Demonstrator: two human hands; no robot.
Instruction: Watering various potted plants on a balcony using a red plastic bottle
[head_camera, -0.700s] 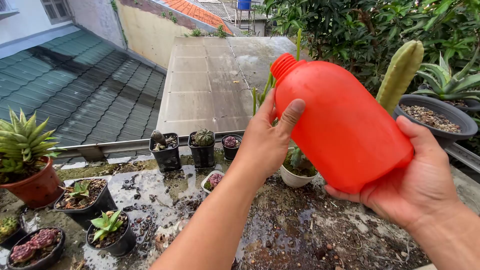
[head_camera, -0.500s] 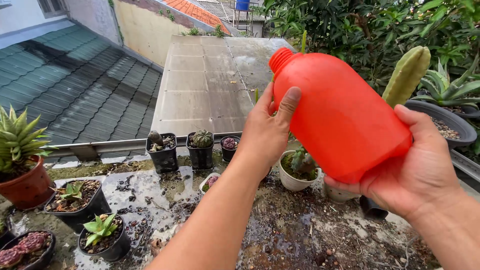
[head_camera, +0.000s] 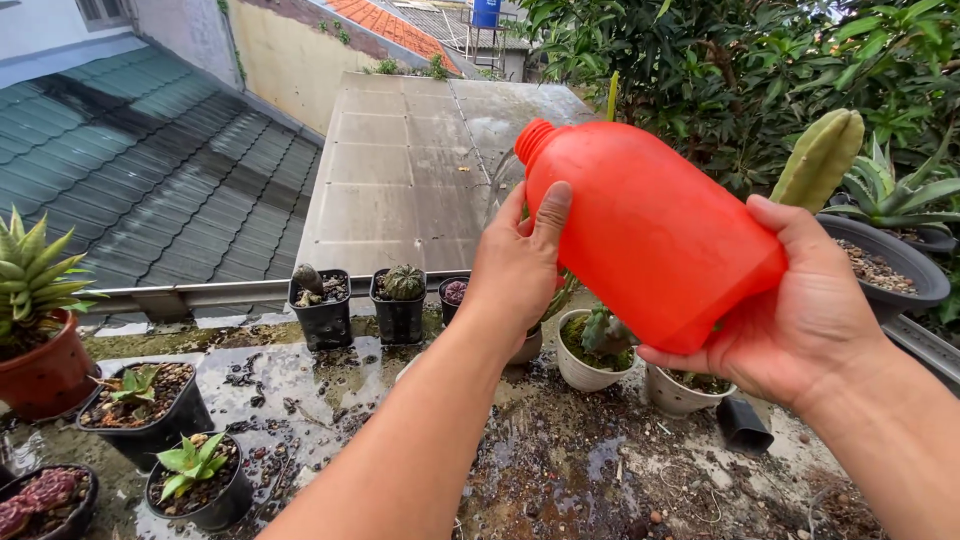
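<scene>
Holding the orange plastic bottle (head_camera: 645, 235) in both hands, I have it tipped over on a slant, its threaded neck pointing up and to the far left and its base down at the near right. My right hand (head_camera: 800, 315) cups the base from underneath, fingers curled under the bottom edge and thumb lying along the near side, closed firmly on the plastic. My left hand (head_camera: 515, 265) is pressed against the shoulder below the neck, thumb up on the orange surface and fingers wrapped behind it, so that hand grips the bottle too. It hangs in the air above the wet, dirt-strewn ledge (head_camera: 560, 470), right of the middle.

Directly under the bottle stand two small white pots (head_camera: 585, 360), each with a little plant, partly hidden by the bottle and my right palm. A black empty pot (head_camera: 745, 428) lies tipped over just right of them. Further left, a row of three small black square pots (head_camera: 398, 300) with cacti stands along the far edge of the ledge. At the near left are more black pots with succulents (head_camera: 192, 480) and a terracotta pot with a spiky plant (head_camera: 40, 340). A tall green cactus (head_camera: 820, 160) rises at the far right from a wide dark bowl (head_camera: 900, 290).

The bottle is smooth, opaque, uncapped, bright orange-red all over.
</scene>
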